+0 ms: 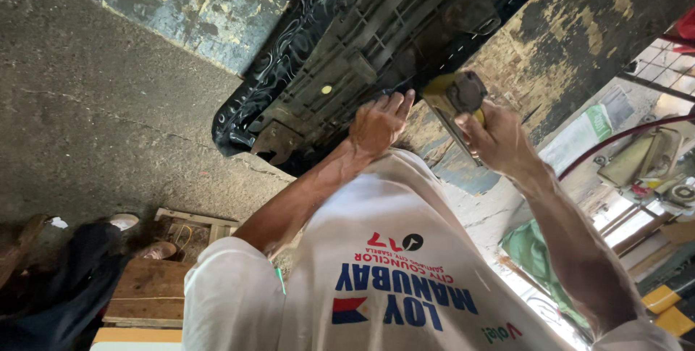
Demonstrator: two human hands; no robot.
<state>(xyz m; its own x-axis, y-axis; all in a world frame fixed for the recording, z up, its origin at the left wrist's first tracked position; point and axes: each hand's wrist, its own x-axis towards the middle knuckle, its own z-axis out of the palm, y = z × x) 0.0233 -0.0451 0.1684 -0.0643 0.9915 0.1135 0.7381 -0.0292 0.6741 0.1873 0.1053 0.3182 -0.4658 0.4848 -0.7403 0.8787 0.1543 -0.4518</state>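
A black motorcycle seat (340, 54) lies underside up, showing its ribbed plastic base and the vinyl cover wrapped over the rim. My left hand (376, 128) rests flat on the seat's near edge with its fingers together, holding nothing. My right hand (501, 141) is closed around a yellow hand tool with a dark round knob (456, 98). The tool's head sits against the same near edge, just right of my left fingertips. My white printed shirt (391, 271) fills the lower middle and hides whatever lies under the seat's near side.
Rough concrete floor (94, 105) spreads to the left. A wooden frame and boards (156, 289) lie at lower left beside another person's shoes (156, 250) and dark trouser leg. Green cloth (532, 250), a red hose (615, 141) and shop clutter crowd the right.
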